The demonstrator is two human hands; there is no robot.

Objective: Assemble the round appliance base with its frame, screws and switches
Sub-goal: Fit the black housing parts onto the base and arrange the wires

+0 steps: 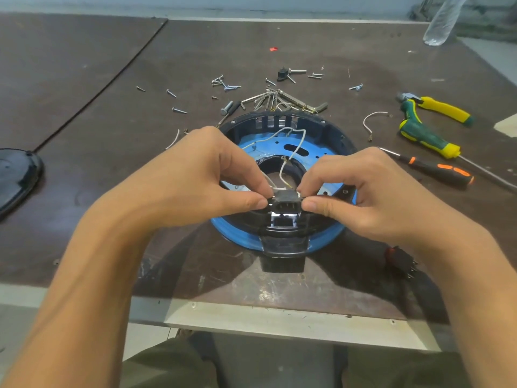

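Head view: left hand point(212, 175) and right hand point(363, 191) pinch the black socket point(285, 201), each grip clamped, seating it into the notch of the round base point(229, 231) just beneath. The next move likely needs even downward pressure, with the wires point(296, 144) beyond kept free.

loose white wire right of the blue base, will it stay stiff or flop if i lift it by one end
Probably floppy: the wire lies in a slack curve on the table and would likely droop. It looks very light, being far thinner than the pliers beside it. A push would probably slide or pivot it, not roll it.
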